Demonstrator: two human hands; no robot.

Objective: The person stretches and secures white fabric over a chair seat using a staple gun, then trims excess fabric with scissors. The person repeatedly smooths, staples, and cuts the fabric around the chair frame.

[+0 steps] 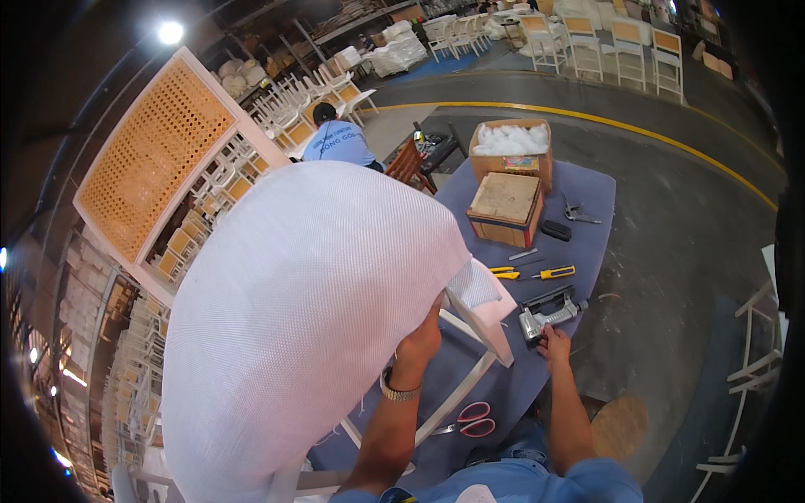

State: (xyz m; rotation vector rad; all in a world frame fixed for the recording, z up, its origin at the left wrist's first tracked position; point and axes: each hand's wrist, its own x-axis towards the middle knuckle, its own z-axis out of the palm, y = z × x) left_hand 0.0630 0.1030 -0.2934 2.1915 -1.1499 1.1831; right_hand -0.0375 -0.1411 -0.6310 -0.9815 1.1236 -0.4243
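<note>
A white chair with a fabric-covered seat point(310, 243) and a cane-panelled back point(159, 159) lies tilted on the blue-covered table point(587, 193). My left hand point(422, 339), with a watch on its wrist, grips the seat's edge beside the frame; its fingertips are hidden under the fabric. At the table's right edge lies a silver staple gun point(549, 314). My right hand point(554, 345) has its fingers closed around the staple gun's near end. Loose fabric folds over the seat's right corner, and threads hang from the lower edge.
Scissors point(474, 421), yellow-handled cutters point(505, 272), a yellow screwdriver point(558, 272) and a small black case point(556, 230) lie on the table. Behind them stand a wooden box point(506, 205) and a carton of white stuffing point(513, 141). Another person point(340, 142) works beyond; chairs stand around.
</note>
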